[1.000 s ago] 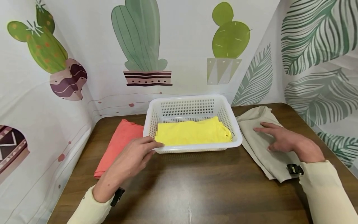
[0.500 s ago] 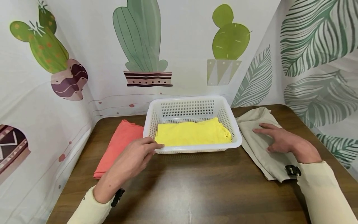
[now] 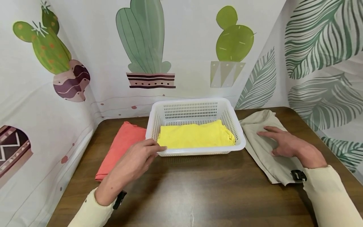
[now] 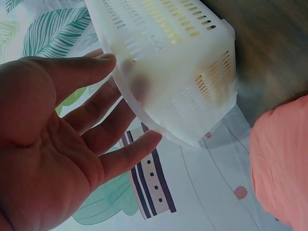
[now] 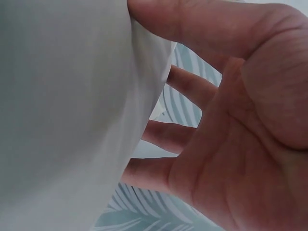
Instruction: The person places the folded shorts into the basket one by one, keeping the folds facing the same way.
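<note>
A white plastic basket [image 3: 195, 151] stands at the middle back of the table, and a folded yellow cloth [image 3: 195, 135] lies in it. My left hand [image 3: 136, 160] holds the basket's near left corner. The left wrist view shows the thumb on one side of the rim and fingers reaching behind it, their dark shapes showing through the wall. On the right, my right hand [image 3: 292, 145] rests on a folded grey cloth [image 3: 261, 148], fingers spread. In the right wrist view, the fingertips are hidden behind the grey cloth's edge.
A folded red cloth [image 3: 122, 148] lies left of the basket, partly behind the left forearm. Below everything is a dark wooden table [image 3: 181, 192]. A white curtain [image 3: 193, 47] printed with cacti and leaves hangs right behind the table.
The head view has shifted very slightly. Both hands, the basket and the cloths stay where they were.
</note>
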`<state>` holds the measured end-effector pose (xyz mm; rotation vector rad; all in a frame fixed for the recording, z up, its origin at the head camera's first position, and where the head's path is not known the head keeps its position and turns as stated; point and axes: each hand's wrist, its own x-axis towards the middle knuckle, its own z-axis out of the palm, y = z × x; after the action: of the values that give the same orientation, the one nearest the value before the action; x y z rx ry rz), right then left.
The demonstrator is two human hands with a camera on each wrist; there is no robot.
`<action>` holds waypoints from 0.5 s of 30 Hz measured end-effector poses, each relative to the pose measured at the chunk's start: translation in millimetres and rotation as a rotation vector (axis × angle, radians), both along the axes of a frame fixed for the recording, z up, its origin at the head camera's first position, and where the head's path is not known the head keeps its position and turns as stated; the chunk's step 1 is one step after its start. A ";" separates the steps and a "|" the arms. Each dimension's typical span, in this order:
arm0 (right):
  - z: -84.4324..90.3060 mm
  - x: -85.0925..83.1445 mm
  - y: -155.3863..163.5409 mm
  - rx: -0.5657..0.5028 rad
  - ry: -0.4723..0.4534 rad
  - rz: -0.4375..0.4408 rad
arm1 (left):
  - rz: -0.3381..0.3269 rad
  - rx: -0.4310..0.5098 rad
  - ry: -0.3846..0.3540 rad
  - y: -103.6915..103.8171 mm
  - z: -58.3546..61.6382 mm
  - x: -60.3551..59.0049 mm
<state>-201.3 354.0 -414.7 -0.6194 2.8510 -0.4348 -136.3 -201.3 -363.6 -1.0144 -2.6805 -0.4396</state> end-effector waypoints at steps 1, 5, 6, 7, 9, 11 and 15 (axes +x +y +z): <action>0.2 0.0 -0.2 0.003 -0.002 -0.002 | 0.001 0.000 -0.004 0.1 0.2 -0.1; 2.0 0.6 -1.6 0.008 -0.006 -0.011 | 0.010 0.000 -0.011 0.6 1.2 -0.2; 2.2 1.2 -1.6 0.009 -0.008 -0.011 | 0.012 0.001 -0.013 0.6 1.2 -0.1; 2.3 2.0 -1.6 0.011 -0.007 -0.011 | 0.012 0.001 -0.011 0.6 1.1 -0.2; 1.9 4.0 -1.3 0.014 -0.004 -0.007 | 0.011 0.002 -0.009 0.7 1.0 -0.3; 1.1 6.5 -0.9 0.014 0.006 -0.001 | 0.009 0.006 -0.010 0.7 0.9 -0.4; -0.6 11.0 -0.8 0.012 0.036 0.014 | 0.011 0.007 -0.017 0.6 0.9 0.4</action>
<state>-190.3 353.2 -415.2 -0.6514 2.8791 -0.4082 -135.9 -200.7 -362.7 -0.9982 -2.6958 -0.4573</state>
